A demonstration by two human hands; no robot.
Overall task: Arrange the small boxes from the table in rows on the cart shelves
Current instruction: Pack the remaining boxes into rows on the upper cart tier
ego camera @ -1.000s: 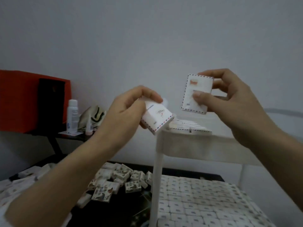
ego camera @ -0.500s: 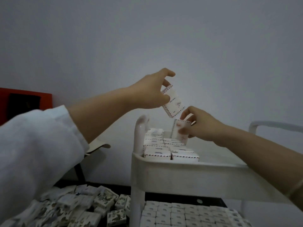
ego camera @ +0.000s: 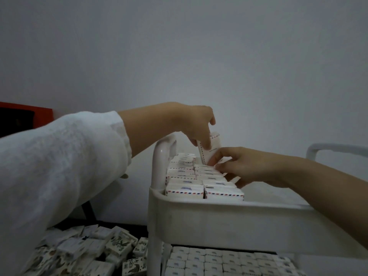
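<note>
White cardboard box w/ red-blue dashed edge (ego camera: 216, 144) is tilted at frame centre, pinched from above by left hand (ego camera: 197, 124), thumb vs fingers. It hangs over the far end of box rows (ego camera: 185, 191) on white plastic cart's top shelf (ego camera: 219, 216). Right hand (ego camera: 247, 168) has curled fingertips (ego camera: 216, 159) touching the box's lower edge; can't tell if they grip anything. Loose boxes (ego camera: 95, 248) lie lower left.

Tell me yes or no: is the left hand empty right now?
No, the left hand pinches a small striped-edge box, tilted, above the rows of boxes on the cart's top shelf.
</note>
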